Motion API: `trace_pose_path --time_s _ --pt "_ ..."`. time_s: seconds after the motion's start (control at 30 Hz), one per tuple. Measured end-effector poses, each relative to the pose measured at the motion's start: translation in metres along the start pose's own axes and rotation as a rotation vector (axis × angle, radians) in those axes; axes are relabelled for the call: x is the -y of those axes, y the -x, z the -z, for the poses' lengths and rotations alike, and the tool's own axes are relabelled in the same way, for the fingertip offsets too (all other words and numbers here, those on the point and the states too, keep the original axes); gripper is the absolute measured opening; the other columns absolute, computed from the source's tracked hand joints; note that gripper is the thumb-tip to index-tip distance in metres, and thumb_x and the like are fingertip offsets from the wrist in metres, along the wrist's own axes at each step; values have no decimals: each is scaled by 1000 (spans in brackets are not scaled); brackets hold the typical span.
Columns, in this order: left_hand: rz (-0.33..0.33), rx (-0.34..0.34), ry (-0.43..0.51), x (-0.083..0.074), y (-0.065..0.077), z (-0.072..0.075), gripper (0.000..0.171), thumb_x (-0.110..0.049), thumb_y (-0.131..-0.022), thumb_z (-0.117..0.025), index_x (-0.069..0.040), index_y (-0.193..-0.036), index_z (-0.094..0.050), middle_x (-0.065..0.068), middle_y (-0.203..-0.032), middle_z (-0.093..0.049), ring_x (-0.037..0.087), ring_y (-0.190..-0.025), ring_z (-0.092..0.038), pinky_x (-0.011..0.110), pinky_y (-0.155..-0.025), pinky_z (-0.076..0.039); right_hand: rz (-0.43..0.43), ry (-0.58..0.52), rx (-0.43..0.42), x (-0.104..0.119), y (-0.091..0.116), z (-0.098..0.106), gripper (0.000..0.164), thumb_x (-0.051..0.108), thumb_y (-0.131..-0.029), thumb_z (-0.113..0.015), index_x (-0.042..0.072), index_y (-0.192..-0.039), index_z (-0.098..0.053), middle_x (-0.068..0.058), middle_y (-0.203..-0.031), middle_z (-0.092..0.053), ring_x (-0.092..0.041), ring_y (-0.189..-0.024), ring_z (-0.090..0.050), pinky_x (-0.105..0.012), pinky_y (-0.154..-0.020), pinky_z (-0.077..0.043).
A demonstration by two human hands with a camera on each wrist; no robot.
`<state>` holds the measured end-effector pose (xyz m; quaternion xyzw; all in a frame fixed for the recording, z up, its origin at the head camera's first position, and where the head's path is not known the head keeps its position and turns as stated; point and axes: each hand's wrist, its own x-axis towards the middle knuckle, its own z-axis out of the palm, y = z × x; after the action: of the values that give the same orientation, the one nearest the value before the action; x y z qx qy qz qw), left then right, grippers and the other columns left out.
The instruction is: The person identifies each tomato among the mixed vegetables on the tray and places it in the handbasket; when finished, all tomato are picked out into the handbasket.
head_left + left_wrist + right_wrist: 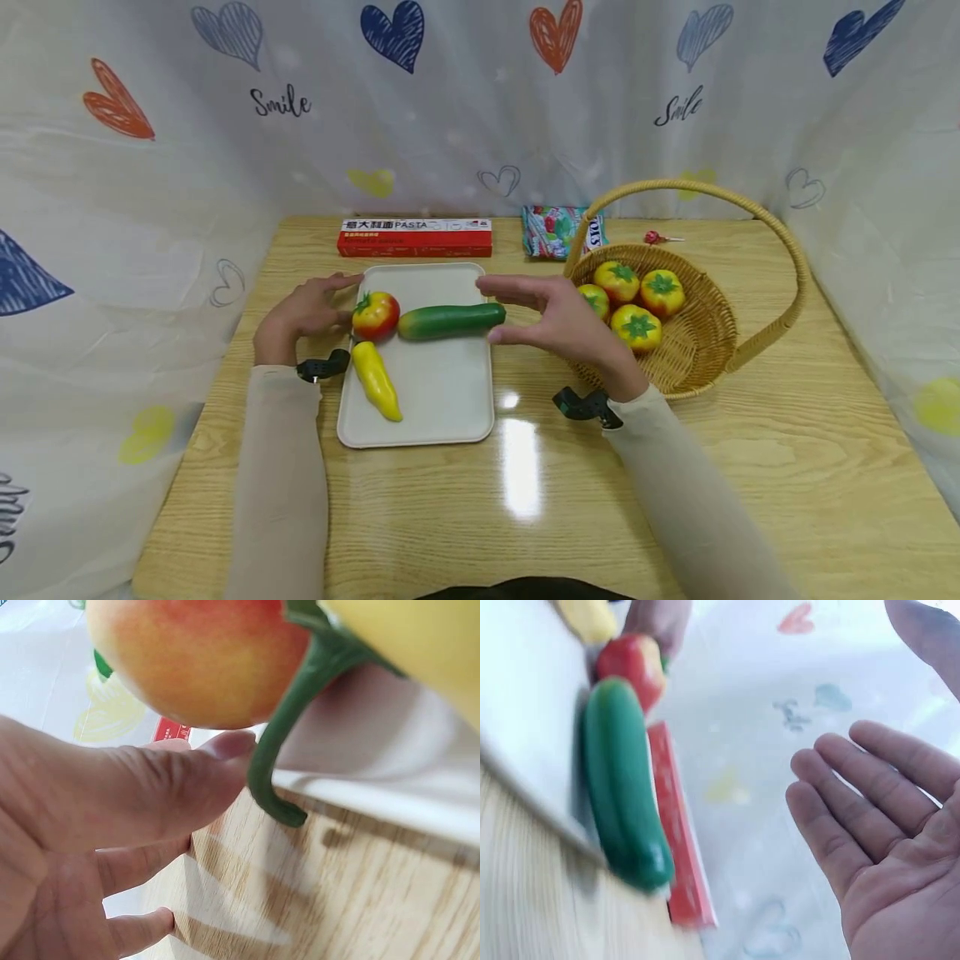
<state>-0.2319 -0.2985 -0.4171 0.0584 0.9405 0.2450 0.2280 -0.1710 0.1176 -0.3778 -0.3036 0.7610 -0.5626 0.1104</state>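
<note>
A white tray holds a red-and-yellow tomato, a green cucumber and a yellow pepper with a curved green stem. My left hand is at the tray's left edge, beside the tomato. Its thumb is close to the tomato and the pepper's stem; whether it touches them I cannot tell. To the right of the cucumber, my right hand hovers with fingers extended and thumb apart. Nothing lies in its palm. The cucumber's right end overhangs the tray's rim.
A wicker basket with a tall handle stands on the right, holding several yellow-red tomatoes. Behind the tray lie a red pasta box, a teal candy bag and a lollipop. A patterned curtain surrounds the table.
</note>
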Motion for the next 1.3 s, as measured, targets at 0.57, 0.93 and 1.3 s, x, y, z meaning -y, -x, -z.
trace_pose_path --time_s 0.57,0.93,1.3 --pt "13 -9 3 -1 0 2 76 -26 -105 -69 -22 -173 -36 28 -180 -19 59 -163 -21 79 -128 -22 53 101 147 -11 -115 -63 60 35 -95 -88 12 -148 -70 -3 -146 -74 -24 -135 -71 -32 -115 -57" --pt "14 -10 -1 -4 3 2 74 -23 -105 -69 -22 -172 -38 28 -180 -20 59 -163 -22 79 -128 -23 -83 344 252 -28 -158 -94 62 31 -99 -84 12 -154 -64 -4 -153 -69 -21 -136 -69 -31 -115 -56" --pt "3 -2 -6 -4 3 2 74 -17 -104 -66 -19 -172 -37 30 -179 -23 58 -163 -22 76 -130 -22 -88 456 342 -35 -160 -106 66 30 -99 -83 17 -159 -60 -1 -150 -68 -15 -124 -64 -26 -112 -54"
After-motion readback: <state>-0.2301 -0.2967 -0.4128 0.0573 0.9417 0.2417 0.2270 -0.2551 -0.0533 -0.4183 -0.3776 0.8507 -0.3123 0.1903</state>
